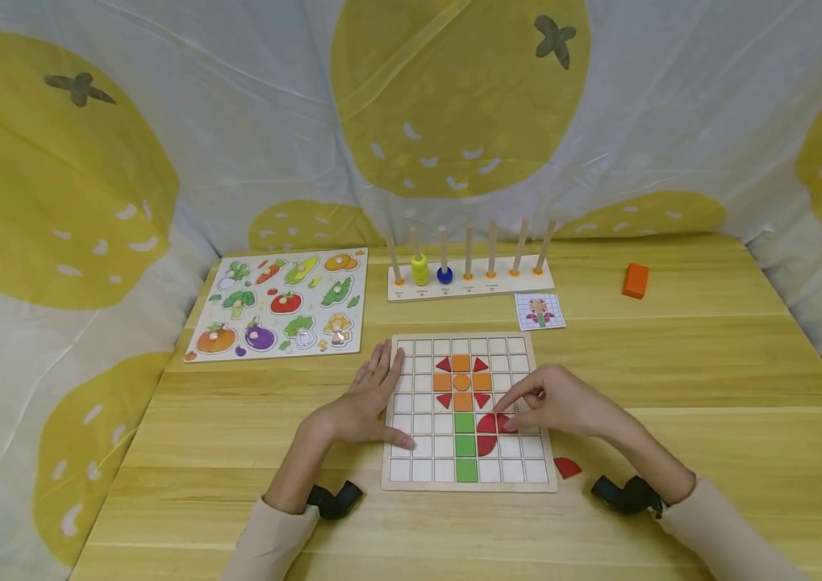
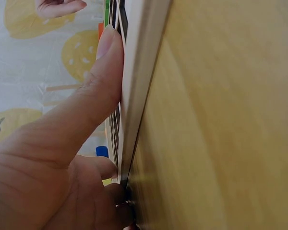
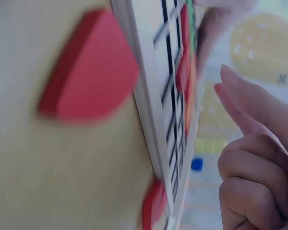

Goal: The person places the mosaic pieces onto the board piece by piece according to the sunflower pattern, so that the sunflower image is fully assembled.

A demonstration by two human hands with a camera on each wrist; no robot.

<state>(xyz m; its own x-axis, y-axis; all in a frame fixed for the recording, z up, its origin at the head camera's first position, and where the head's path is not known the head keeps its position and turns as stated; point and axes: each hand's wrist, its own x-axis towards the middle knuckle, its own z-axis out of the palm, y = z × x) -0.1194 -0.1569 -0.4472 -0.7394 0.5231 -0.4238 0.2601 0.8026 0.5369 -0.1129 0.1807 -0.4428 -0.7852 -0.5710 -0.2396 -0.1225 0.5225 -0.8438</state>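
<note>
**Red piece under my right fingertips**

My right hand (image 1: 563, 403) pinched a red quarter-round piece (image 1: 503, 423) at its fingertips, over the grid board (image 1: 411, 482) just right of the green stem. My left hand (image 1: 370, 399) lay flat, fingers straight, steadying the board's left edge. I counted three green squares and one spare red piece (image 1: 567, 467) beside the board.

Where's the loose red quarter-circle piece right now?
In the head view, the red quarter-circle piece lies on the wooden table, just off the grid board's lower right corner, near the right wrist.
</note>
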